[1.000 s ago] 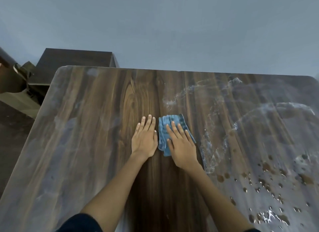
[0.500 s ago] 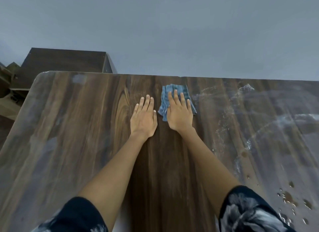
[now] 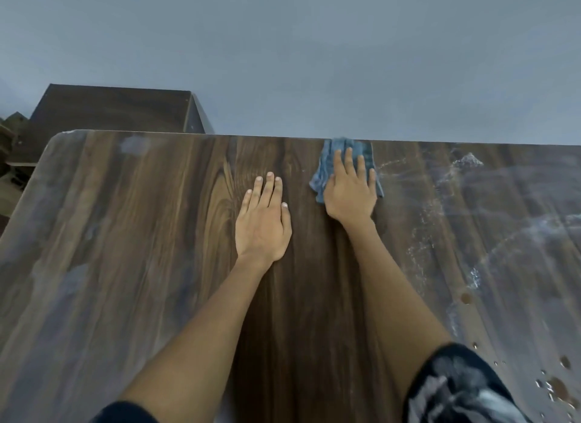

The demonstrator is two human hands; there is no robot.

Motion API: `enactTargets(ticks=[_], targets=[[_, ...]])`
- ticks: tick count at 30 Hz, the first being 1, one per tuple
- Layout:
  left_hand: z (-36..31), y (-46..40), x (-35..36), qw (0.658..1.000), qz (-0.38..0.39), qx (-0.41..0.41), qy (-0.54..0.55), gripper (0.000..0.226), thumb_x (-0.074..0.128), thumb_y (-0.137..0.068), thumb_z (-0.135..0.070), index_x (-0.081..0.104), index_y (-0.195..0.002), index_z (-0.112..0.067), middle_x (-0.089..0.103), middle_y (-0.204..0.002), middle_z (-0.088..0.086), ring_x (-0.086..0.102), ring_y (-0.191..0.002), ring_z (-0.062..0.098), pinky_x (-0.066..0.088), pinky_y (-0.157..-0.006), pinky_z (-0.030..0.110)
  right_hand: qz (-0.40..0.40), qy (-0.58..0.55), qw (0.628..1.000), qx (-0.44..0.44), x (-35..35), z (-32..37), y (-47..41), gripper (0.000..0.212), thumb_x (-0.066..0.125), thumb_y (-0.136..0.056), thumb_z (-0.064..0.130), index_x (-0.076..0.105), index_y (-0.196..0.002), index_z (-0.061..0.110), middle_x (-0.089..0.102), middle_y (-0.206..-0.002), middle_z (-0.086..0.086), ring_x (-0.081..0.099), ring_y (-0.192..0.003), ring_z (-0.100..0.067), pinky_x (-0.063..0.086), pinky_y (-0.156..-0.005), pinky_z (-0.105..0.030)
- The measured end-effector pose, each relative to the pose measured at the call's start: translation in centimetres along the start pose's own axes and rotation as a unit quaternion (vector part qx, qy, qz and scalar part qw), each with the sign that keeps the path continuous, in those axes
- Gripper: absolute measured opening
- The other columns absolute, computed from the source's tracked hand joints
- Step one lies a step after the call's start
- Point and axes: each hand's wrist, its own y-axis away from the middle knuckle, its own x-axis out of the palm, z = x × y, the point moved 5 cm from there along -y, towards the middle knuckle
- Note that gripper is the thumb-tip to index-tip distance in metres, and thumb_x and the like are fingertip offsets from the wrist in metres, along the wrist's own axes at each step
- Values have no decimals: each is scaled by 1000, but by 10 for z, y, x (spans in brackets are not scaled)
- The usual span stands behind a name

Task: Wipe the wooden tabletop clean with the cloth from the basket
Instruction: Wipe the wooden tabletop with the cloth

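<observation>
Pressing one cloth (image 3: 327, 167) flat: right hand (image 3: 350, 196), fingers straight; left hand (image 3: 262, 230) flat on tabletop (image 3: 125, 234)

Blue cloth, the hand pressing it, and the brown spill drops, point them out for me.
blue cloth (image 3: 321, 183): head view, bare left edge.
right hand (image 3: 349, 196): head view, back of the hand.
brown spill drops (image 3: 558, 386): head view, largest drop, tabletop's near right.

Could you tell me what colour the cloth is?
Blue; the cloth shows in the head view.
</observation>
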Motion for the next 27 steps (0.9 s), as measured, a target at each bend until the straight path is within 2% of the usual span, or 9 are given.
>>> enactTargets(ticks=[2,5,9,13,16,18,22,25,27], targets=[[-1,0,0,1000,2,2,2,50,19,-99,-29,11,-147,-15,8,-156,-1,1,-143,14,4,-117,32,13,3,1000,-16,1,20,-22,56,25,-100,29,5,-151,17,4,-159,-4,0,-145,-24,2,-116,-44],[-2,1,-1,1000,-3,5,8,50,21,-99,-27,14,-146,-13,11,-155,0,3,-143,15,5,-117,32,29,18,995,-95,4,51,-29,57,28,-101,28,4,-151,17,1,-159,-4,-1,-145,-23,0,-116,-43],[0,0,-1,1000,-8,5,13,51,23,-98,-27,16,-146,-12,12,-155,2,4,-143,15,4,-116,30,23,10,985,-172,7,55,7,55,31,-100,27,12,-151,20,12,-158,2,5,-145,-18,2,-117,-40],[1,1,0,1000,-11,7,12,50,20,-99,-28,13,-146,-13,10,-155,0,2,-143,13,1,-116,29,-3,-6,995,-103,2,18,30,53,29,-99,26,14,-150,25,15,-157,5,8,-145,-15,4,-118,-43],[1,0,0,1000,-12,5,10,50,19,-99,-29,11,-146,-14,9,-156,-1,1,-143,13,1,-115,29,-3,-8,1000,-15,-3,3,2,54,27,-99,27,11,-151,22,11,-158,2,6,-145,-20,3,-117,-45],[1,0,1,1000,-11,6,8,50,19,-99,-28,11,-146,-14,9,-156,-1,1,-143,14,1,-116,29,4,0,1000,9,-4,10,-25,56,28,-99,30,9,-151,20,8,-158,0,4,-145,-23,2,-116,-46],[0,0,0,1000,-12,11,22,49,23,-99,-24,16,-146,-12,13,-155,1,5,-143,15,4,-116,30,37,21,995,-93,-1,52,-54,59,33,-99,28,8,-151,18,6,-159,-2,3,-145,-25,1,-115,-46],[1,1,-2,999,-26,4,45,50,29,-96,-18,23,-144,-8,22,-153,5,13,-142,15,9,-117,30,38,27,985,-164,7,72,-31,59,34,-99,26,8,-151,18,7,-159,-1,3,-145,-22,0,-116,-42],[2,4,-5,997,-34,-7,62,50,34,-94,-15,27,-143,-5,27,-151,8,18,-141,16,11,-116,30,38,13,983,-180,11,69,3,55,26,-98,29,13,-150,19,12,-158,1,6,-145,-19,1,-116,-40]])
